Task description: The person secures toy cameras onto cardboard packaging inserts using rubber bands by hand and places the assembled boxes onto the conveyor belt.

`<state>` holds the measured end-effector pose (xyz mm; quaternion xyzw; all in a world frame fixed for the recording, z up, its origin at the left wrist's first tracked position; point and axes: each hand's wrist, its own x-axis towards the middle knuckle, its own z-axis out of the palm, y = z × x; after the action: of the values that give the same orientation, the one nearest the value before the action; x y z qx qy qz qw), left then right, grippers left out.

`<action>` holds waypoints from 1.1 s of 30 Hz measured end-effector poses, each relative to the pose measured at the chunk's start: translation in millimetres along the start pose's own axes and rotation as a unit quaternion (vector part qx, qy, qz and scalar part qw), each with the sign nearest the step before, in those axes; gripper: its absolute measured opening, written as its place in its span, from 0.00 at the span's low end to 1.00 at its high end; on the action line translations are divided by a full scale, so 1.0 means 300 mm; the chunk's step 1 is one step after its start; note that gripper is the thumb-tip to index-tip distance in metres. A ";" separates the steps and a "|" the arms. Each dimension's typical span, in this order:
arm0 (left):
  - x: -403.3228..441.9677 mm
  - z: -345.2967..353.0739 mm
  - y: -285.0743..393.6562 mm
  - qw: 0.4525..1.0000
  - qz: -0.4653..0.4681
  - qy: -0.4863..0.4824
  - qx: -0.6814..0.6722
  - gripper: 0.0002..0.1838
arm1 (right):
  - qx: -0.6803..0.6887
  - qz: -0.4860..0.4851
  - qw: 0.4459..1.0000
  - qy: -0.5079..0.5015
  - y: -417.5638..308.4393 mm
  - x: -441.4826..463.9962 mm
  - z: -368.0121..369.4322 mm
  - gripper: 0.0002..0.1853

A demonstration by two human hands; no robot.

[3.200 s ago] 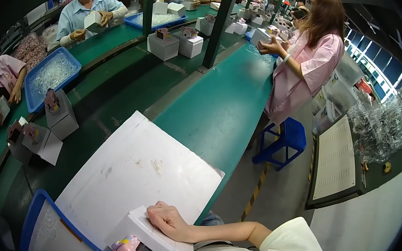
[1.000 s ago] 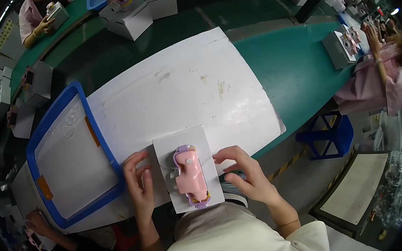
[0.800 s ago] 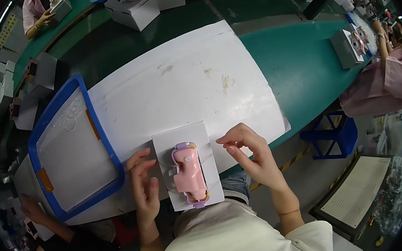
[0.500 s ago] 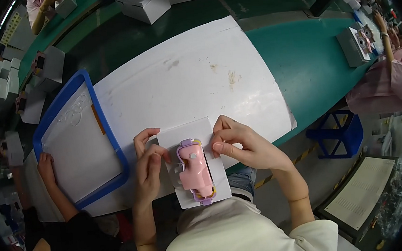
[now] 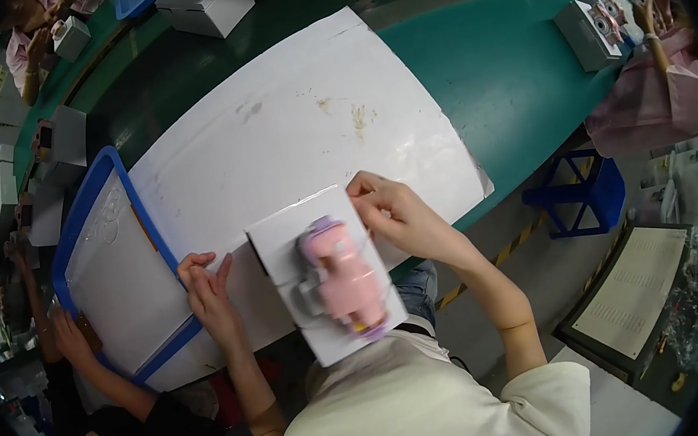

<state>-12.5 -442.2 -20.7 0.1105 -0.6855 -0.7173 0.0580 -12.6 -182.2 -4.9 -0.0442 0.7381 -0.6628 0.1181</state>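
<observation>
A white box [image 5: 285, 249] lies in front of me near the table's front edge. On its top is a pink plastic toy [image 5: 348, 281] with purple and yellow trim, slightly blurred; its exact kind is unclear. My right hand [image 5: 395, 218] has its fingers curled closed at the box's upper right edge, with some fingertips hidden. To the left of the box, and apart from it, my left hand [image 5: 213, 302] holds nothing; its thumb and fingers are parted, close to the rim of a blue tray [image 5: 152, 228].
A white sheet [image 5: 289, 114] covers part of the green table [image 5: 503, 77]. A co-worker's hand [image 5: 75, 337] rests at the tray's left. White boxes [image 5: 207, 9] stand at the back, another box [image 5: 588, 39] at right. A blue stool [image 5: 582, 195] is on the floor.
My left hand has come away from the box and moved left. The box with the pink toy has turned slightly, my right hand still at its edge. The whole view has shifted.
</observation>
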 end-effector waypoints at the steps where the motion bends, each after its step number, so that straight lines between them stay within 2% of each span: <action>1: 0.001 -0.009 -0.007 1.000 0.001 -0.005 0.003 0.18 | 0.003 -0.001 1.000 0.004 0.019 0.004 0.005 0.14; 5: -0.056 0.019 0.010 0.987 0.048 -0.130 0.086 0.17 | -0.038 -0.105 0.989 0.093 0.079 0.007 0.015 0.17; 8: -0.139 0.116 0.013 0.989 0.080 -0.101 0.068 0.19 | 0.030 -0.069 0.992 0.103 0.047 0.002 0.085 0.16; 10: -0.157 0.143 -0.025 0.992 0.094 -0.013 0.085 0.20 | 0.094 -0.034 0.988 0.117 0.014 0.012 0.126 0.15; 16: -0.162 0.040 -0.076 0.991 0.090 -0.040 0.092 0.20 | 0.128 -0.025 0.979 0.158 -0.069 0.049 0.157 0.14; 21: -0.140 0.016 -0.080 0.987 0.081 -0.109 0.092 0.20 | 0.035 -0.016 0.986 0.164 -0.047 0.059 0.111 0.16; 25: -0.173 0.104 -0.016 0.981 0.114 -0.157 0.014 0.26 | 0.005 -0.042 0.999 0.023 -0.031 0.082 0.045 0.17; 26: -0.174 0.117 -0.020 0.981 0.115 -0.153 0.014 0.26 | 0.005 -0.043 0.999 0.019 -0.023 0.080 0.038 0.17; 30: -0.162 0.152 -0.025 0.985 0.126 -0.119 0.013 0.31 | -0.284 -0.038 0.958 0.008 0.049 0.094 0.022 0.17; 33: -0.153 0.159 -0.033 0.982 0.142 -0.124 0.000 0.31 | -0.308 -0.068 0.949 0.024 0.062 0.092 0.039 0.17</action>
<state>21.4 -384.7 -25.3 -0.0782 -0.6957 -0.7102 0.0740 -35.0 -197.3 -27.6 -0.1123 0.9041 -0.4108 0.0357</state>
